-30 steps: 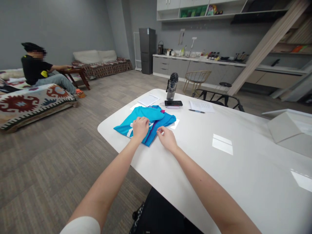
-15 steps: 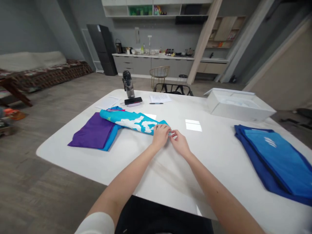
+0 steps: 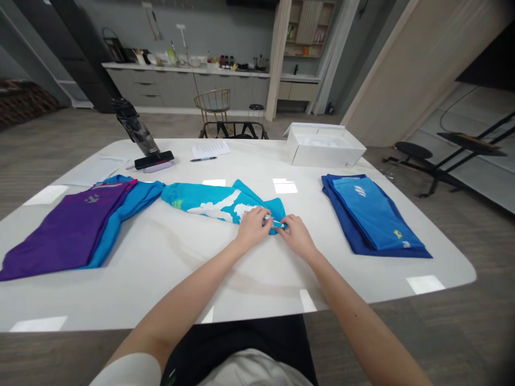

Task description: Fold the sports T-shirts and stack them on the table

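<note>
Along the near side of the tabletop (image 3: 249, 292), a bare strip is being left between the rim and the work, so room toward the body is being limited by that edge. Just beyond, around mid-table, one end of a turquoise garment (image 3: 217, 203) with a white print is being pinched by both hands: cloth is being gripped under the curled fingers of the left hand (image 3: 254, 226), and the same end is being nipped narrowly by the right hand (image 3: 298, 235). Apparently, an edge is being gathered or straightened; next, a light, even two-handed grip is probably being called for. Leftward, space is being taken up by a purple garment (image 3: 68, 225) lying over blue cloth (image 3: 110, 233); rightward, a bare gap is being left before a folded blue stack (image 3: 368, 214). Farther back, movement is being bounded by a black slab (image 3: 154, 160), a pen (image 3: 203, 159) and a white box (image 3: 317, 155).
</note>
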Available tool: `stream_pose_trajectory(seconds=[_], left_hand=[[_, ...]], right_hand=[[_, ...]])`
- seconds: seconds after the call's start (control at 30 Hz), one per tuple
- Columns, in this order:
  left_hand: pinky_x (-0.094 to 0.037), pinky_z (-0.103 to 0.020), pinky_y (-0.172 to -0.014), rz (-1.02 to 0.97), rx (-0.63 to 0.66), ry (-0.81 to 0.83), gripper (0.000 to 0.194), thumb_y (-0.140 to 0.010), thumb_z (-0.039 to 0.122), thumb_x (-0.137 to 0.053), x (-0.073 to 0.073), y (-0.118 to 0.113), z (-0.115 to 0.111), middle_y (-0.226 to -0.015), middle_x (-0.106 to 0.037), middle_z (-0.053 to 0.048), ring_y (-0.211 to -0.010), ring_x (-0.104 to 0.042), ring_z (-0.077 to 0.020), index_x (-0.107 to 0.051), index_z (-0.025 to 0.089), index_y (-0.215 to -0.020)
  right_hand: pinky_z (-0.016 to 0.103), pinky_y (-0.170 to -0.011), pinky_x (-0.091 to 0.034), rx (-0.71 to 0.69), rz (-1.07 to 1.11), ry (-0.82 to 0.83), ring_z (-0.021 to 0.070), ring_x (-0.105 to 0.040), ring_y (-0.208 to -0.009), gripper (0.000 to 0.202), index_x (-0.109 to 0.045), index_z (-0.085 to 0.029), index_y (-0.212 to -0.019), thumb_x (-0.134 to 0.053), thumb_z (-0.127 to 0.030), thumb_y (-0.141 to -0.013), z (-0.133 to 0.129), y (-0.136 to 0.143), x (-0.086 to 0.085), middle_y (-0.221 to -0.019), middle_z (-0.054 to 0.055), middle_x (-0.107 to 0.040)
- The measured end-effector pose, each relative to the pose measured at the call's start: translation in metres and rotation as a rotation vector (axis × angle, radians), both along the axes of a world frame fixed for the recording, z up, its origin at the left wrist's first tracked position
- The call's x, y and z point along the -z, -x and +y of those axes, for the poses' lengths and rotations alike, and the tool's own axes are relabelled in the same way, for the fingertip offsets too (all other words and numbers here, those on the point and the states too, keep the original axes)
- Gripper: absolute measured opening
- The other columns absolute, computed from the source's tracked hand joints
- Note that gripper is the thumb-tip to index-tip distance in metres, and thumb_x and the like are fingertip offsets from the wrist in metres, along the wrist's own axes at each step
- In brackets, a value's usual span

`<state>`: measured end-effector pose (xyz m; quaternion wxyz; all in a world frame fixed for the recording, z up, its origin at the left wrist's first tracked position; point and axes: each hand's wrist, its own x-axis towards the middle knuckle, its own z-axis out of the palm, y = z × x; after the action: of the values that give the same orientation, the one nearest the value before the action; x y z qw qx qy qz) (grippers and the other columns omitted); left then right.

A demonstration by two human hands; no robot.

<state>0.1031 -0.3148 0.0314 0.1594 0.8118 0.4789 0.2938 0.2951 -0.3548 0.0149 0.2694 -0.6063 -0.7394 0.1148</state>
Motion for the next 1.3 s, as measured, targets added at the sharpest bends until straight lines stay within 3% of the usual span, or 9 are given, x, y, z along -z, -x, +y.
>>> stream_pose_trajectory(seconds=[0.33, 0.53, 0.7, 0.77, 0.9, 1.03, 1.1, 1.17, 1.3], left_hand=[[-0.051, -0.031, -0.086, 0.191, -0.07, 0.056, 0.026, -0.099, 0.029, -0.054, -0.008, 0.091, -0.002, -0.11, -0.067, -0.005, -0.1, -0.067, -0.0211, -0.063, 0.027, -0.123], [-0.05, -0.037, -0.097, 0.155, 0.111, 0.088, 0.043, -0.094, 0.043, -0.065, -0.001, 0.091, -0.011, -0.118, -0.065, -0.009, -0.111, -0.064, -0.0255, -0.061, 0.025, -0.133], [-0.045, -0.04, -0.111, 0.058, 0.218, 0.099, 0.035, -0.092, 0.033, -0.07, 0.014, 0.08, -0.014, -0.134, -0.06, -0.012, -0.127, -0.057, -0.0266, -0.064, 0.024, -0.125], [-0.044, -0.04, -0.113, 0.026, 0.233, 0.089, 0.019, -0.092, 0.026, -0.068, 0.019, 0.074, -0.01, -0.135, -0.061, -0.011, -0.13, -0.055, -0.026, -0.067, 0.022, -0.111], [-0.047, -0.035, -0.108, -0.026, 0.311, 0.1, 0.006, -0.094, 0.017, -0.063, 0.018, 0.064, -0.005, -0.121, -0.068, -0.01, -0.12, -0.061, -0.0226, -0.067, 0.021, -0.097], [-0.049, -0.034, -0.102, 0.024, 0.351, 0.12, 0.016, -0.094, 0.027, -0.064, 0.001, 0.066, -0.012, -0.116, -0.072, -0.007, -0.113, -0.064, -0.0227, -0.069, 0.024, -0.109], [-0.051, -0.033, -0.096, 0.038, 0.299, 0.177, 0.027, -0.097, 0.04, -0.061, -0.01, 0.071, -0.016, -0.11, -0.074, -0.004, -0.105, -0.067, -0.0217, -0.067, 0.028, -0.12], [-0.052, -0.034, -0.093, 0.065, 0.101, 0.195, 0.033, -0.1, 0.049, -0.054, -0.018, 0.076, -0.018, -0.105, -0.074, -0.004, -0.1, -0.069, -0.0221, -0.067, 0.028, -0.121], [-0.038, -0.051, -0.113, 0.201, -0.392, 0.059, 0.057, -0.097, 0.059, -0.052, -0.016, 0.076, -0.009, -0.14, -0.059, -0.019, -0.134, -0.053, -0.036, -0.059, 0.019, -0.138]], right_hand=[[0.024, -0.061, -0.038, -0.117, 0.075, 0.362, 0.0147, -0.055, -0.066, 0.022, -0.068, -0.023, -0.086, -0.08, -0.035, -0.072, 0.047, 0.041, -0.023, -0.074, -0.003, -0.064], [0.025, -0.059, -0.038, -0.267, 0.179, 0.395, 0.0136, -0.053, -0.062, 0.026, -0.071, -0.02, -0.098, -0.07, -0.041, -0.082, 0.033, 0.064, -0.023, -0.071, -0.002, -0.064], [0.026, -0.056, -0.043, -0.452, 0.374, 0.752, 0.013, -0.052, -0.055, 0.039, -0.071, -0.018, -0.116, -0.065, -0.043, -0.087, 0.026, 0.042, -0.038, -0.077, 0.001, -0.071], [0.029, -0.06, -0.048, -0.345, 0.4, 0.672, 0.0146, -0.056, -0.058, 0.039, -0.071, -0.019, -0.121, -0.06, -0.041, -0.09, 0.032, 0.029, -0.037, -0.085, 0.004, -0.074], [0.04, -0.096, -0.05, -0.091, 0.218, 0.162, 0.0241, -0.066, -0.098, 0.031, -0.075, -0.02, -0.113, -0.064, -0.025, -0.084, 0.046, 0.02, -0.02, -0.113, 0.011, -0.072], [0.038, -0.103, -0.046, -0.137, 0.118, 0.185, 0.0249, -0.065, -0.108, 0.035, -0.075, -0.021, -0.111, -0.062, -0.017, -0.079, 0.048, 0.022, -0.011, -0.114, 0.009, -0.071], [0.032, -0.09, -0.05, -0.181, 0.143, 0.329, 0.0214, -0.066, -0.093, 0.033, -0.075, -0.02, -0.106, -0.062, -0.015, -0.076, 0.044, 0.023, -0.014, -0.101, 0.005, -0.073], [0.027, -0.073, -0.049, -0.266, 0.163, 0.491, 0.0174, -0.062, -0.076, 0.027, -0.074, -0.019, -0.099, -0.066, -0.019, -0.074, 0.04, 0.026, -0.019, -0.084, 0.001, -0.069], [0.024, -0.058, -0.04, -0.373, 0.143, 0.614, 0.0132, -0.05, -0.062, 0.023, -0.073, -0.019, -0.091, -0.074, -0.034, -0.074, 0.034, 0.035, -0.028, -0.066, -0.004, -0.057]])
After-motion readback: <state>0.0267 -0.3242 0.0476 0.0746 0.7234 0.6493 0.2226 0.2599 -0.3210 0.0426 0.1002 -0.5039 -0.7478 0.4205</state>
